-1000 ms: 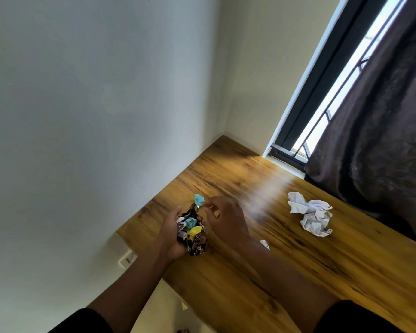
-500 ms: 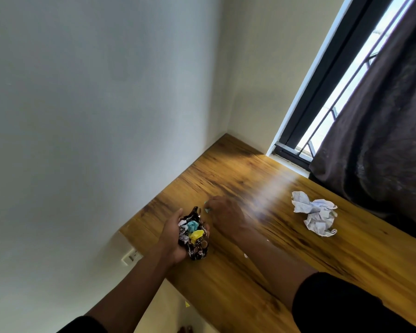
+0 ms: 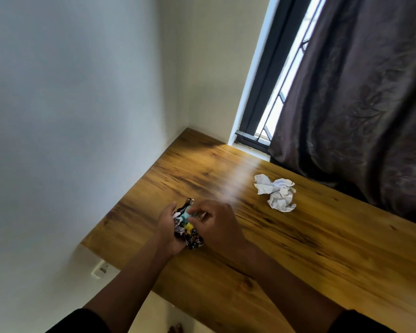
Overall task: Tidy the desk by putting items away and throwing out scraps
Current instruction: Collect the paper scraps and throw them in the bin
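Both hands now meet over the desk (image 3: 298, 255): our left hand (image 3: 169, 227) cups the scraps (image 3: 186, 228), our right hand (image 3: 214, 222) has just pinched another in, leaving the paper ball (image 3: 277, 192) well apart.

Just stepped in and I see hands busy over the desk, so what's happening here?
A person is gathering scraps at the wooden desk. The left hand cups a bundle of crumpled wrappers, dark, white, teal and yellow, while the right hand pinches at the top of that bundle. A crumpled white paper lies apart on the desk, nearer the curtain, untouched.
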The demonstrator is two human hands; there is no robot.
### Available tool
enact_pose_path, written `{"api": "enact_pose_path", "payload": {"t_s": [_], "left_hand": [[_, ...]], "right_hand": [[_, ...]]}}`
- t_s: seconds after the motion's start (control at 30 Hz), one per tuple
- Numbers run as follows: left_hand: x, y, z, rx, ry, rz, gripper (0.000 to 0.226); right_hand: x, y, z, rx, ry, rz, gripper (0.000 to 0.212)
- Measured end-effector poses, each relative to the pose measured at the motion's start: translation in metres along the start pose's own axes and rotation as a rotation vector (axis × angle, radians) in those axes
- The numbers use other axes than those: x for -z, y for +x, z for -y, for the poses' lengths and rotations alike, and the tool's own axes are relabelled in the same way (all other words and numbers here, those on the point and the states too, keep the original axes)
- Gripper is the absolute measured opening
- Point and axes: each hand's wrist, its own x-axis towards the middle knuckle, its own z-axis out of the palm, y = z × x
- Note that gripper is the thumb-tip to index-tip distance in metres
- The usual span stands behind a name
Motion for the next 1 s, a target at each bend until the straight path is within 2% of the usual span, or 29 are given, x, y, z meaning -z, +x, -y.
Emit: {"api": "enact_pose_path", "payload": {"t_s": [0.13,0.3,0.37,0.47,0.57,0.6,0.67,0.73,0.9,1.0], "left_hand": [[-0.017,0.006,0.005,0.027,0.041,0.009,0.058],[-0.032,0.008,0.013,0.042,0.066,0.019,0.057],[-0.034,0.011,0.016,0.031,0.097,0.001,0.057],[-0.034,0.013,0.017,0.034,0.107,-0.016,0.060],[-0.034,0.015,0.018,0.055,0.105,-0.022,0.062],[-0.034,0.016,0.019,0.059,0.104,-0.014,0.063],[-0.035,0.017,0.021,0.057,0.097,-0.005,0.064],[-0.036,0.018,0.022,0.045,0.106,-0.005,0.064],[-0.041,0.022,0.022,0.021,0.126,-0.001,0.062],[-0.049,0.024,0.028,0.015,0.153,0.000,0.058]], "right_hand": [[0.012,-0.017,0.002,0.067,-0.144,0.083,0.025],[0.034,-0.027,-0.013,-0.025,-0.165,-0.190,0.019],[0.041,-0.033,-0.031,-0.107,-0.241,-0.214,0.021],[0.046,-0.047,-0.053,-0.232,-0.338,0.004,0.039],[0.039,-0.058,-0.057,-0.251,-0.409,0.211,0.055],[0.037,-0.060,-0.058,-0.232,-0.450,0.255,0.052],[0.033,-0.062,-0.062,-0.185,-0.500,0.281,0.032],[0.032,-0.064,-0.069,-0.196,-0.480,0.219,0.024],[0.048,-0.066,-0.085,-0.376,-0.329,-0.018,0.029],[0.067,-0.066,-0.081,-0.394,-0.226,-0.193,0.032]]}}
